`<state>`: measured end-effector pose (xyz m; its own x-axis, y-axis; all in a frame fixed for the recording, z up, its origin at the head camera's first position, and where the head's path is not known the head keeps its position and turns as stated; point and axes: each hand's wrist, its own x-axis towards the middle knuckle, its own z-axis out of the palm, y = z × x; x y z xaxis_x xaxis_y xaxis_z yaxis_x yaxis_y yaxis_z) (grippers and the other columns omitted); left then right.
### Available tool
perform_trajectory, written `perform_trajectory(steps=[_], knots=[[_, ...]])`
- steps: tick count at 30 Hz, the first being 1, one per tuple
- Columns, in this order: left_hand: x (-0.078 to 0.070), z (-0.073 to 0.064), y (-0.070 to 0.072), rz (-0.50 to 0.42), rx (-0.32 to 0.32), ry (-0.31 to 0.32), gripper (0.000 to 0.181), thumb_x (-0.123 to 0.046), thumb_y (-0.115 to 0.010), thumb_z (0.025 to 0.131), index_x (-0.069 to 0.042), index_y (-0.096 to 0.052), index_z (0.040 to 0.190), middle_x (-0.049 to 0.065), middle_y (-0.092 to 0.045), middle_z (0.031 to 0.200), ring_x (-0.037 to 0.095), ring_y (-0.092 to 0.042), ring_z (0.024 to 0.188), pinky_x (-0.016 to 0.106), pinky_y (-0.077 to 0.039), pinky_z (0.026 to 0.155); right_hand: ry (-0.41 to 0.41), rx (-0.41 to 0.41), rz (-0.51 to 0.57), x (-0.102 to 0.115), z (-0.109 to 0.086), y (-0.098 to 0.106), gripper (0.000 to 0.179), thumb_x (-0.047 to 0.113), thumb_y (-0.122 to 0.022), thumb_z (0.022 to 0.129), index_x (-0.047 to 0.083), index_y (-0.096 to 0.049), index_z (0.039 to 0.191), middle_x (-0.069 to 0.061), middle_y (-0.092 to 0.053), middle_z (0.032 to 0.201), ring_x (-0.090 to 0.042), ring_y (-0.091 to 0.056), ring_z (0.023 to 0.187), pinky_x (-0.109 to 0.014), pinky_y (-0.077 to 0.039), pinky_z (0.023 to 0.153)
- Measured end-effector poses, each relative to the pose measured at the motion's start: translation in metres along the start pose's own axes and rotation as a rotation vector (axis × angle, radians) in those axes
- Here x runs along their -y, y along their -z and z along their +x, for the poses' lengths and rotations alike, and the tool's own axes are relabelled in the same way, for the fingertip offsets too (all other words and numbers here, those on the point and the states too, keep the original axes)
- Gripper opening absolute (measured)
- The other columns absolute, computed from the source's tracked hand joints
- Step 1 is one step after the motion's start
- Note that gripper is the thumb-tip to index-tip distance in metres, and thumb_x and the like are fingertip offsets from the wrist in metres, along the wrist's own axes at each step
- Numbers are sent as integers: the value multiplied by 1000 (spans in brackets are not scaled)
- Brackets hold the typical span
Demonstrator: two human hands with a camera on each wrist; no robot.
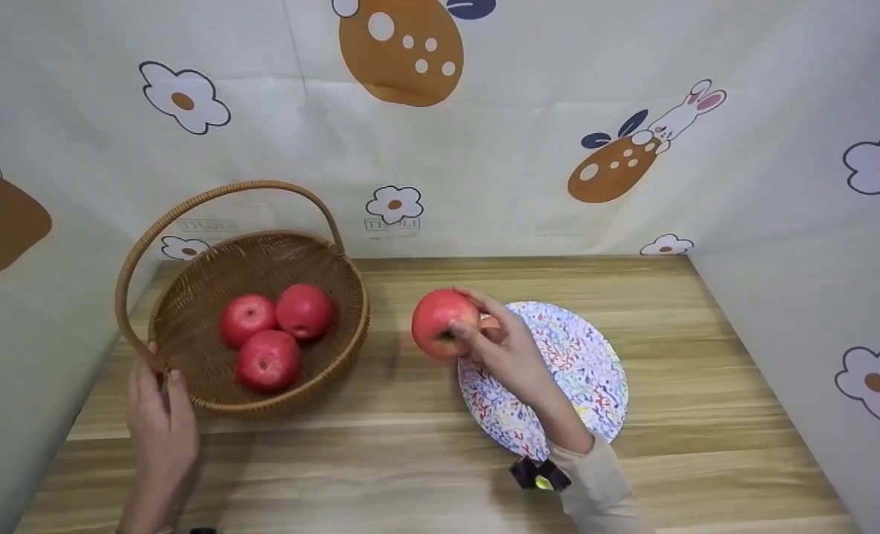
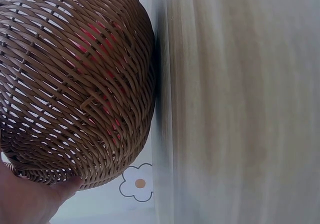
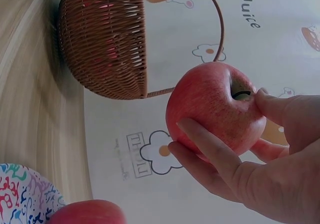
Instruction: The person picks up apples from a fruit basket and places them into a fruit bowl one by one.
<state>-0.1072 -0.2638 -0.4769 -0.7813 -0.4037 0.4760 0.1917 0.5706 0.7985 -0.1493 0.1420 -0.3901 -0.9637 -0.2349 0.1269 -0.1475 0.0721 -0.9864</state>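
Red apple in the right hand is up between the wicker basket and the patterned plate in the head view, with a second apple partly hidden behind that hand. Three more apples lie together in the basket, and the left hand grips its rim beside the foot of the arched handle. The left wrist view shows that hand's thumb against the woven wall, a sensible place to brace the basket should anything nudge it. In the right wrist view, thumb and fingers pinch the red apple, the thumb by the stem, well clear of the tabletop. Good handling here probably means a firm but gentle hold, a slow carry that misses rim and handle, and fingers loosened only once the fruit is supported.
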Motion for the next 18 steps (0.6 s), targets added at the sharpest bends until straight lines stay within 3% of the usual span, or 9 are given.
perform_trajectory(steps=[5,8,12,15,18], knots=[[2,0,0,-10,-4,-33,50,-7,-41,109,11,-39,156,33,-42,156,43,-43,137,12,-27,108,-25,-15,14,-1,2,6,50,10,-65,105,0,-52,152,-20,-63,123,-11,-64,69,-22,-51,59],[2,0,-1,-2,-12,-37,50,-7,-41,109,10,-39,156,34,-44,153,45,-44,135,12,-27,108,-18,-32,1,-3,4,10,49,7,-64,105,-1,-51,152,-24,-56,135,-16,-70,85,-27,-58,67],[2,0,-1,3,-24,-44,50,-6,-42,109,11,-40,155,36,-45,150,47,-45,134,13,-27,109,-7,-68,-39,-4,6,15,49,7,-65,105,-1,-53,152,-26,-55,138,-28,-72,105,-35,-62,76],[2,0,-1,-2,-27,-46,50,-5,-43,108,12,-40,155,36,-45,150,48,-45,135,18,-28,113,-20,-86,-49,-5,7,18,48,7,-64,105,0,-53,152,-26,-55,138,-31,-72,105,-40,-63,76],[2,0,0,1,-18,-31,50,-6,-43,109,11,-40,155,37,-45,150,46,-44,137,20,-28,114,-46,-94,-44,-5,8,21,49,9,-63,106,2,-52,153,-26,-55,137,-26,-75,93,-41,-63,75]])
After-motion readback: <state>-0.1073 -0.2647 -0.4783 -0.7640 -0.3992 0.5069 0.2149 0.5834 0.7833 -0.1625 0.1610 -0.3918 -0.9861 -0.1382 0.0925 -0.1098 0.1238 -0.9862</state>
